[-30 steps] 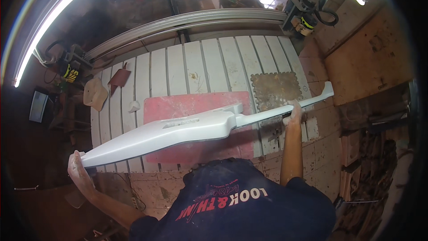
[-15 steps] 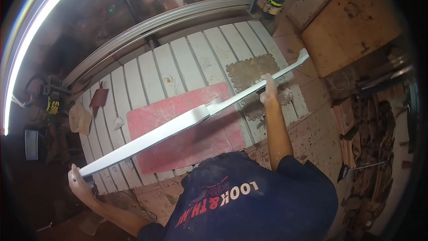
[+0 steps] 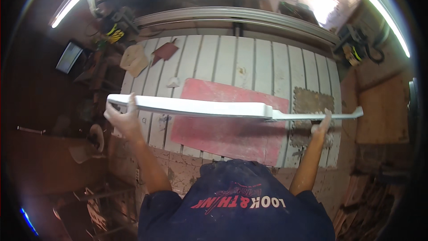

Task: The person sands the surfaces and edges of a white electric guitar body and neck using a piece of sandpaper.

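A long white piece (image 3: 200, 105), thick on the left and narrowing to a thin bar with an upturned tip on the right, is held nearly level above the table. My left hand (image 3: 121, 119) is closed around its thick end, with fingers on both sides of it. Near the thin end, my right hand (image 3: 321, 127) grips the bar from below, thumb side up. Beneath the piece lies a pink mat (image 3: 223, 138), and a brown jigsaw-edged foam mat (image 3: 312, 99) is under the thin part.
The grooved white table (image 3: 207, 62) carries a beige cap (image 3: 133, 61), a reddish-brown sheet (image 3: 165, 51) and a small white scrap (image 3: 173, 82) at its far left. A metal rail (image 3: 200, 15) spans the back. Wooden pieces (image 3: 359, 201) are stacked at lower right.
The white piece has gone from a steep slant, right end far, to nearly level across the view. My left hand has moved up and my right hand nearer. The whole view has turned.
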A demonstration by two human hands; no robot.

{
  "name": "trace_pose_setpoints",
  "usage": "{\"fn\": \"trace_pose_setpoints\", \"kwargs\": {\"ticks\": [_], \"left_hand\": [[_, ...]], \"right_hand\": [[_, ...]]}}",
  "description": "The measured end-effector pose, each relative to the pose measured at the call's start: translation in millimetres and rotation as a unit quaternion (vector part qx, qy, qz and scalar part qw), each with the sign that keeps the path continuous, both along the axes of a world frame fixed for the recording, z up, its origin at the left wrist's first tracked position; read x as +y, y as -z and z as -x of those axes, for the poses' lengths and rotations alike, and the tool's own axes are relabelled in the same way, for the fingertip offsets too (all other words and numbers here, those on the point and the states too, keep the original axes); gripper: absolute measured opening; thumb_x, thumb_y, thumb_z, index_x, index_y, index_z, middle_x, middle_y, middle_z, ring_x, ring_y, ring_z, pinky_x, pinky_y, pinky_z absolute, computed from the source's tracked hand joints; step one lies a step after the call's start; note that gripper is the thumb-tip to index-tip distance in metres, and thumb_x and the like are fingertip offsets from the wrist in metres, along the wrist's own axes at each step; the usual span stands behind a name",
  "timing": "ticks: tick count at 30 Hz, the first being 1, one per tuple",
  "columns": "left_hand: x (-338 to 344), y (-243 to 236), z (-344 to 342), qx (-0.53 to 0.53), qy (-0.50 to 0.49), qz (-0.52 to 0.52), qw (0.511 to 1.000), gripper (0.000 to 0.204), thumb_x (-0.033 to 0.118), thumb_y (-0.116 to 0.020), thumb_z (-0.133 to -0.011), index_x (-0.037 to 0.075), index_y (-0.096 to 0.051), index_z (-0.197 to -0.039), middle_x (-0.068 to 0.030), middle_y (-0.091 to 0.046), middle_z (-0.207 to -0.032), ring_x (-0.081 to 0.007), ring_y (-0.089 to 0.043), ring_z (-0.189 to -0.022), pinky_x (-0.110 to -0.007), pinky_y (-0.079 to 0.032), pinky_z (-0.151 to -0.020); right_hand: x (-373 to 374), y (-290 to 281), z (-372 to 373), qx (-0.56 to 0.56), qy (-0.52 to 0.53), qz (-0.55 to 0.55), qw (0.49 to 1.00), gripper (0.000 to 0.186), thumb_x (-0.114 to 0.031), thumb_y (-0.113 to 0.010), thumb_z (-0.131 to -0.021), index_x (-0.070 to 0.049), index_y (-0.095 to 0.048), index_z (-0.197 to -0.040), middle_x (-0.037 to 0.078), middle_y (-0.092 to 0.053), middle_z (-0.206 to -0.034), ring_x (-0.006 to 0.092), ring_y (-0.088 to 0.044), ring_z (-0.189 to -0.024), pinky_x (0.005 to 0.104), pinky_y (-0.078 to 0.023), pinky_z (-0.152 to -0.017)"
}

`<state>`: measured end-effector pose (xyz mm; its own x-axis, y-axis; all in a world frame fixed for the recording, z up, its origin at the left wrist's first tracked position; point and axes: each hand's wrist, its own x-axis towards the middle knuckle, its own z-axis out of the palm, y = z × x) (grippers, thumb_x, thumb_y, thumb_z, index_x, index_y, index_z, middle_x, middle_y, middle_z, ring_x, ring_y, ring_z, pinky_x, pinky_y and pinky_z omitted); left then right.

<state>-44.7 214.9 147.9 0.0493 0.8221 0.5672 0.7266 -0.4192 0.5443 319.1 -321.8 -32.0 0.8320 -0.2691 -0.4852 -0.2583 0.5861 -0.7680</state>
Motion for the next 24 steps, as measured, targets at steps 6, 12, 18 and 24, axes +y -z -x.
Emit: {"fn": "trace_pose_setpoints", "kwargs": {"ticks": [6, 12, 18, 24], "left_hand": [[-118, 37, -72, -0.103, 0.138, 0.104, 0.980, 0.144, 0.030, -0.094, -0.073, -0.011, 0.013, -0.159, -0.0414, 0.003, -0.164, -0.0526, 0.000, -0.156, -0.057, -0.007, -0.128], [-230, 118, -100, 0.057, 0.254, 0.052, 0.964, 0.128, 0.062, -0.076, -0.084, -0.005, -0.001, -0.163, -0.0401, 0.002, -0.166, -0.0564, 0.004, -0.155, -0.073, -0.004, -0.120], [-222, 98, -87, 0.268, 0.428, 0.033, 0.863, 0.109, 0.077, -0.058, -0.088, 0.003, -0.030, -0.163, -0.0218, -0.021, -0.170, -0.0404, -0.011, -0.159, -0.077, -0.004, -0.116], [-182, 45, -71, 0.431, 0.352, -0.011, 0.831, 0.108, 0.080, -0.050, -0.089, 0.002, -0.032, -0.161, -0.0155, -0.030, -0.169, -0.0311, -0.020, -0.159, -0.073, -0.008, -0.120]], "right_hand": [[3, -11, 3, -0.006, 0.022, 0.020, 1.000, 0.033, -0.029, -0.074, -0.087, -0.015, -0.049, -0.103, 0.001, -0.048, -0.086, 0.0197, -0.055, -0.074, 0.0440, -0.055, -0.075], [-3, 2, -7, 0.002, 0.005, 0.022, 1.000, 0.039, -0.032, -0.076, -0.085, -0.014, -0.051, -0.109, 0.002, -0.051, -0.089, 0.0200, -0.057, -0.079, 0.0423, -0.055, -0.075], [1, -5, 5, 0.023, 0.032, 0.072, 0.997, 0.046, -0.034, -0.077, -0.082, -0.012, -0.055, -0.116, 0.004, -0.057, -0.093, 0.0208, -0.061, -0.081, 0.0379, -0.053, -0.071], [6, -9, 15, 0.023, 0.057, 0.103, 0.993, 0.037, -0.033, -0.074, -0.083, -0.011, -0.059, -0.109, 0.004, -0.058, -0.092, 0.0197, -0.061, -0.078, 0.0379, -0.051, -0.067]]}}
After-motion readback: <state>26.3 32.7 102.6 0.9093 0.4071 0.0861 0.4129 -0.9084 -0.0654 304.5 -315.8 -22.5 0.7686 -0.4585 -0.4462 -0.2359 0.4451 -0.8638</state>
